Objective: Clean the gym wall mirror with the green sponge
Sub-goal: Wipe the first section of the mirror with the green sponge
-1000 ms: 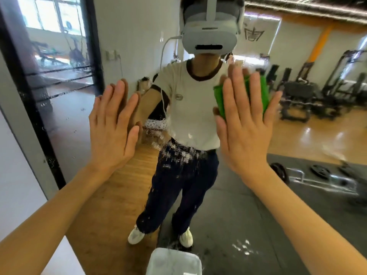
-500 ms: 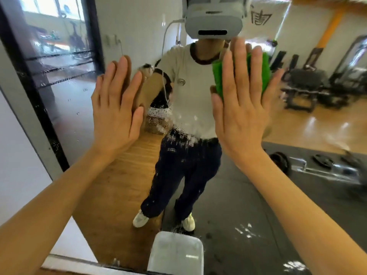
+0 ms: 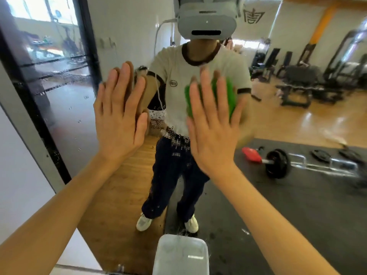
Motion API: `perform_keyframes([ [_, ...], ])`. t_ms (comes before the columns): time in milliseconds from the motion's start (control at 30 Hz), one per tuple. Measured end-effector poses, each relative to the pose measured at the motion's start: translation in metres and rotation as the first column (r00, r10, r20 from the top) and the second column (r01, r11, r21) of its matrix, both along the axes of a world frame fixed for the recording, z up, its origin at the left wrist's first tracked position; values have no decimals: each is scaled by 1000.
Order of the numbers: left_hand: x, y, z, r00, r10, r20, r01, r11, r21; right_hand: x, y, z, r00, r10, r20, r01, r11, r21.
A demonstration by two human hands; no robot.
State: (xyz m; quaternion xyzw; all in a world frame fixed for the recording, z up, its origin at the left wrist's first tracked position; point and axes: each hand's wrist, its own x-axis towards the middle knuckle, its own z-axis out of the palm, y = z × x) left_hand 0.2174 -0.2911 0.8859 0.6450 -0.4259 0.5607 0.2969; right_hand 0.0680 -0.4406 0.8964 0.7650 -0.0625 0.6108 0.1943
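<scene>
Left hand: flat against the mirror, fingers straight and close together, pointing to 12 o'clock. It grasps nothing and appears to serve as a brace. Its reflection meets it at the fingertips.

Between the hands: a band of water droplets and streaks on the glass, running down from about wrist height towards 6 o'clock. Judged uncleaned.

Right hand: fingers straight and spread, pressing the sponge flat onto the glass. This is a press with an extended palm, not a curled grip. The sponge lies under the fingers and upper palm; green shows between the fingers and past them at 9 and 3 o'clock. Its long axis appears to run 12 to 6, in line with the fingers.

Governing relation: the sponge is already under the right hand, and the wet band begins just beside that hand at 7 to 8 o'clock. The right hand is the working one; a stroke towards 7 o'clock would likely reach the droplets. The left hand is well apart from the sponge at 9 o'clock.

Limits of view: the sponge and right fingertips are blurred, so its outline and lower edge cannot be fixed; the palm covers most of it. Whether the thumb hooks the sponge's edge cannot be told. A white tub at 6 o'clock is cut off by the frame. Right of the hand, a reflected barbell is smeared.
</scene>
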Motion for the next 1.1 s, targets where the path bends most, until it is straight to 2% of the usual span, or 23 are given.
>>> perform_keyframes([
  [100, 0, 0, 1, 1000, -8, 15, 8, 1000, 15, -23, -2, -88, 954, -65, -293, 34, 993, -109],
  [167, -1, 1, 1, 1000, -14, 11, 14, 1000, 12, -28, -8, -96, 938, -118, -325, 60, 981, -184],
  [233, -1, 0, 1, 1000, -18, 15, 17, 1000, 1, -18, -8, -55, 968, -113, -222, 78, 984, -160],
  [333, 1, -1, 2, 1000, -16, 18, 16, 1000, -3, 5, 0, 25, 995, -77, 56, 74, 996, 56],
  [400, 0, -1, 2, 1000, -22, 5, 22, 1000, -11, 13, 11, 32, 995, -55, 87, 45, 992, 121],
  [533, -2, 1, 2, 999, -51, -16, 51, 999, -19, -6, 14, -82, 966, -29, -257, 26, 1000, -15],
  [600, -2, 2, 2, 999, -52, -13, 52, 999, -12, -18, 7, -114, 940, -63, -335, 37, 996, -84],
  [667, -2, 2, 1, 999, -51, -12, 51, 999, -16, -14, 6, -88, 959, -85, -270, 58, 993, -105],
  [767, -2, 2, 0, 998, -60, -8, 60, 998, -23, 14, 16, 0, 998, -39, 42, 35, 995, 94],
  [833, -1, 2, 0, 998, -68, -13, 68, 997, -21, 29, 23, 26, 988, -38, 152, 10, 983, 183],
  [900, -2, 3, 0, 996, -82, -16, 82, 997, -15, 30, 28, -3, 998, -14, 64, 5, 990, 138],
  [1000, -2, 4, 1, 995, -94, -15, 94, 996, -5, 10, 26, -99, 979, -32, -200, 34, 999, 5],
  [1033, -3, 4, 1, 995, -95, -20, 95, 996, -3, 3, 24, -119, 969, -47, -242, 45, 999, -17],
  [1100, -4, 5, 2, 994, -105, -38, 105, 995, 1, 3, 23, -114, 967, -57, -247, 48, 998, -42],
])
